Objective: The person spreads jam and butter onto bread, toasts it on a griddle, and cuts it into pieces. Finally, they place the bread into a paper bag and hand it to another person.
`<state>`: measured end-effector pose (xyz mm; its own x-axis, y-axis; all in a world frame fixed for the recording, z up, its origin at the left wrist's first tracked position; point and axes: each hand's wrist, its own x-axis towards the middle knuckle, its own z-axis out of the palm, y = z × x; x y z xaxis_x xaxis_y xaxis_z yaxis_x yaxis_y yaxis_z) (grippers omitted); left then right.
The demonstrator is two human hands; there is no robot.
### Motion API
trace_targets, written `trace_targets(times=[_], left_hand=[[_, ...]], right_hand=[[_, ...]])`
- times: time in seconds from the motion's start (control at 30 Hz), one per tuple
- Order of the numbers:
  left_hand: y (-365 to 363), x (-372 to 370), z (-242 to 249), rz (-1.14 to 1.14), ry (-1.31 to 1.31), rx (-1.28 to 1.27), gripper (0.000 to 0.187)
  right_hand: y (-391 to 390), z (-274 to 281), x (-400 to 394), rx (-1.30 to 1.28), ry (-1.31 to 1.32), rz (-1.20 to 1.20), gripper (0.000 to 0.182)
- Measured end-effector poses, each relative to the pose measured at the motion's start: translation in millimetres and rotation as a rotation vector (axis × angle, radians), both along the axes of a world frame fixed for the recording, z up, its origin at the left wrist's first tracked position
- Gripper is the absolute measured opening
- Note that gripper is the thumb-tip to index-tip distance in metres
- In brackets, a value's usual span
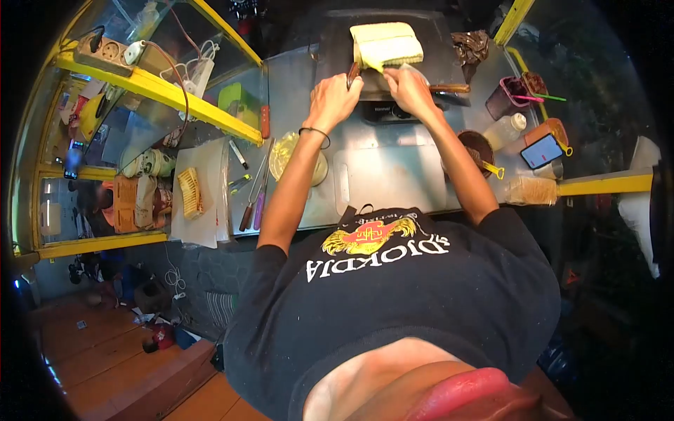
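Note:
A thick, pale yellow slab that looks like bread (pixel 388 43) lies on the dark griddle (pixel 337 52) of a tabletop stove. Just in front of it, my left hand (pixel 335 98) is closed round a brown wooden-handled tool (pixel 352 74); its working end is hidden. My right hand (pixel 413 92) is closed beside it, its fingertips at the narrow end of a yellow-green tapered piece (pixel 372 62) that reaches up to the slab. Another wooden handle (pixel 449 89) sticks out to the right beyond my right wrist.
On the right stand a purple container (pixel 507 98), a white bottle (pixel 509 130), a brown pot (pixel 476 147) and a phone (pixel 541 152). Left of my arm are a yellow tub (pixel 284 156), a purple-handled tool (pixel 260 209) and sliced bread (pixel 189 193). Yellow frame bars (pixel 161 91) edge the stall.

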<state>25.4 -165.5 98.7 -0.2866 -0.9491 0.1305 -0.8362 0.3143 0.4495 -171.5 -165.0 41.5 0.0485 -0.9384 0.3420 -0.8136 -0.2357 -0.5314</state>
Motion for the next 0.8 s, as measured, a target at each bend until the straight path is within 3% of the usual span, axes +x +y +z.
trace_targets(times=[0.07,0.13,0.2,0.27,0.4,0.47,0.5,0.53,0.6,0.63,0.67,0.73,0.8], left_hand=[[-4,5,-6,0.018,0.052,-0.075,0.049],[1,8,-7,-0.002,0.125,-0.026,0.05],[5,1,-14,-0.026,0.094,0.035,0.051],[0,-2,-21,0.01,0.084,-0.026,0.051],[1,9,-29,0.076,0.245,0.014,0.051],[1,10,-36,0.076,0.223,0.047,0.051],[1,11,-35,0.093,0.293,0.062,0.051],[0,13,-37,0.112,0.369,0.075,0.051],[-3,13,-40,0.157,0.368,0.04,0.05],[-5,11,-44,0.136,0.42,0.042,0.051],[-4,9,-50,0.121,0.469,0.05,0.052],[-22,17,-76,0.157,0.49,0.02,0.051],[-12,38,-100,0.185,0.688,0.164,0.054]], right_hand=[[-10,-5,-24,-0.145,-0.241,-0.036,0.029],[-31,-9,-43,-0.13,-0.289,-0.436,0.034],[-47,-47,-33,-0.055,-0.274,-0.368,0.034],[-32,-35,-6,-0.111,-0.314,-0.082,0.034],[-35,-22,-19,-0.14,-0.377,-0.254,0.027],[-31,-41,-3,-0.067,-0.101,0.0,0.028],[-28,-33,-1,-0.044,-0.049,0.024,0.028],[-26,-21,-10,-0.083,-0.194,0.016,0.027],[-29,0,-21,-0.12,-0.17,-0.143,0.024],[-30,-7,-19,-0.023,-0.025,-0.158,0.023],[-34,-34,-12,-0.05,0.027,-0.021,0.026],[-5,-18,-1,-0.068,0.062,0.105,0.028],[8,16,-16,-0.158,-0.145,0.036,0.031]])
